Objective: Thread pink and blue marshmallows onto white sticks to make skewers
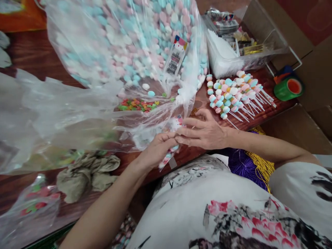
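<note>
My left hand (162, 147) is closed around a small clear packet (167, 157) with pastel pieces inside, close to the table's front edge. Against its fingertips, my right hand (201, 130) touches the upper part of the packet, its fingers bent and slightly apart; whether they pinch it is hidden. Behind both hands lies a large clear bag (116, 45) full of pink, white and blue pieces, with a printed packet (176, 55) on it. Sticks threaded with pastel pieces (233, 91) lie in a pile right of my right hand.
At the back right stands a clear plastic bin (228, 64) with packets and ties. A green tape roll (287, 89) is at the right edge. Small colourful rings (137, 105) lie behind my hands. Grey-brown cloth gloves (85, 173) and a clear bag (33, 211) are at the left.
</note>
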The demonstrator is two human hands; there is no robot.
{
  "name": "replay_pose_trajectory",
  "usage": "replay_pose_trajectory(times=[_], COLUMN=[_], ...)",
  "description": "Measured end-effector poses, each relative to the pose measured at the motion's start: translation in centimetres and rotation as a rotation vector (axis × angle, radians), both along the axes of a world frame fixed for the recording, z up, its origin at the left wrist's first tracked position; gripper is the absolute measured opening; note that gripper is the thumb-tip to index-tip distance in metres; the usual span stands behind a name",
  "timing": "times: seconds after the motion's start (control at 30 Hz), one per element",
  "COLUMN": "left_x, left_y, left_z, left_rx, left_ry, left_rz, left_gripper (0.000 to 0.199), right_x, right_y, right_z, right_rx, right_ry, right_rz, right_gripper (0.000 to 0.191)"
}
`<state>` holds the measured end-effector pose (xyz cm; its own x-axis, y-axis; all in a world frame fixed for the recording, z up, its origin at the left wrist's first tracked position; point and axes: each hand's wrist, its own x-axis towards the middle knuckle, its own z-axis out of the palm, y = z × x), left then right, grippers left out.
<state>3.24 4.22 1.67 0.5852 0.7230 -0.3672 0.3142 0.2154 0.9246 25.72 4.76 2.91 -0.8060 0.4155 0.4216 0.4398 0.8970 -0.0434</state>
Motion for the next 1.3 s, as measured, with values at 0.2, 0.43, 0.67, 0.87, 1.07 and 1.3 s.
replay_pose_trajectory(times=[0.2,0.43,0.67,0.87,1.07,1.3], left_x=[0.8,0.3,-1.3,-0.7,-0.1,0.6], left_y=[-0.7,-3.4,-3.2,-4.0,-4.6,-4.5], left_z=[0.3,-2.7,-2.5,-1.6,-1.8,-1.4], left_rx=[-0.092,0.767,0.075,-0.287,-0.274,-0.163], left_ry=[-0.016,0.335,0.096,0.011,0.038,-0.107], left_rz=[-0.147,-0.086,0.352,0.530,0.570,0.606], left_gripper=[0.030,0.027,0.026,0.036,0.036,0.031], right_x=[0.5,2.8,5.8,5.6,1.2,-6.6], right_y=[-0.2,-2.8,-4.6,-4.9,-5.1,-4.5], right_z=[-1.7,-2.6,-4.9,-6.4,-3.3,-4.5], right_rx=[-0.058,-0.403,-0.322,-0.324,-0.479,-0.403], right_ry=[-0.043,0.001,-0.146,-0.173,0.399,0.653], right_rz=[0.029,-0.278,-0.198,-0.162,-0.125,-0.250], right_gripper=[0.023,0.016,0.016,0.019,0.012,0.026])
